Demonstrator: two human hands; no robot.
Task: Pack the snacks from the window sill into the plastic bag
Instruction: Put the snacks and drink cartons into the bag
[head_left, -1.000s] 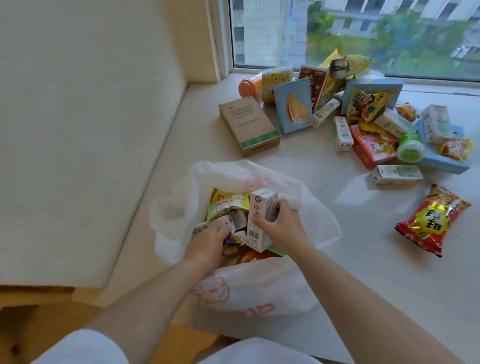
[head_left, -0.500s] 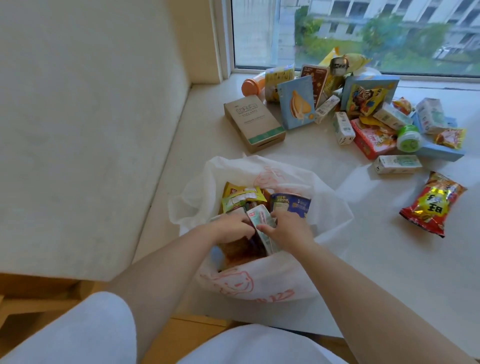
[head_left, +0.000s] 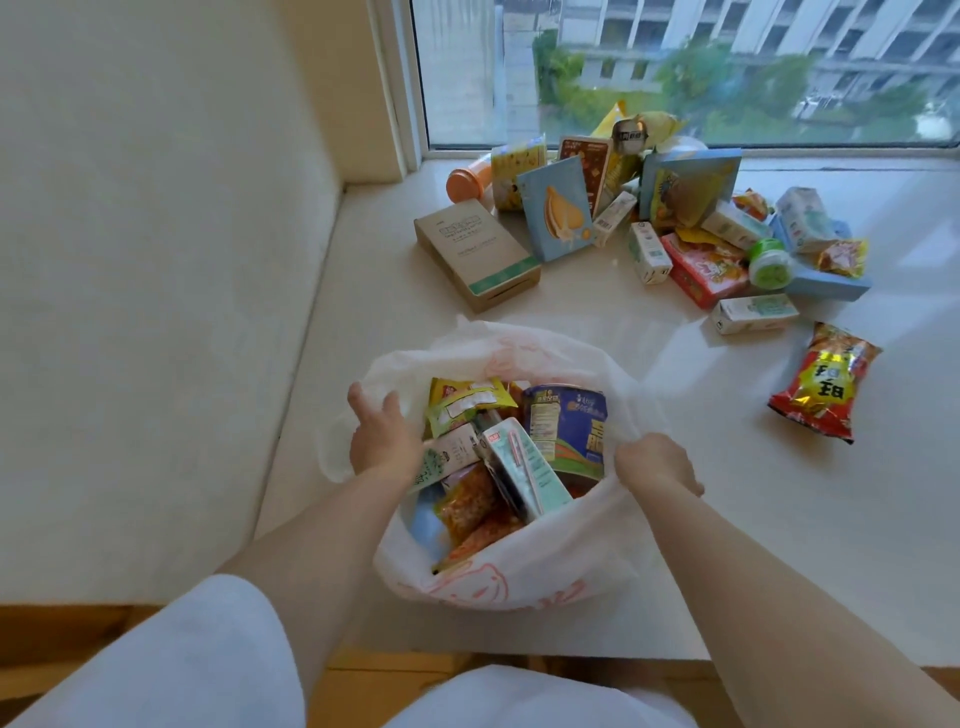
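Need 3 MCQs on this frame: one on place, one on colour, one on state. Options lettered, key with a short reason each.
1. Where does the red chip bag lie?
A. inside the plastic bag
B. alone on the sill, right of the plastic bag
C. on the brown box

2. What colour is the lid of the bottle by the window frame?
A. orange
B. black
C. purple

3. What is the right hand doing?
A. lifting a milk carton
B. resting flat on the sill
C. gripping the plastic bag's rim

Key: 1 B, it sits apart on bare sill; 2 A, the cap shows orange; 3 C, fingers curl on the white film.
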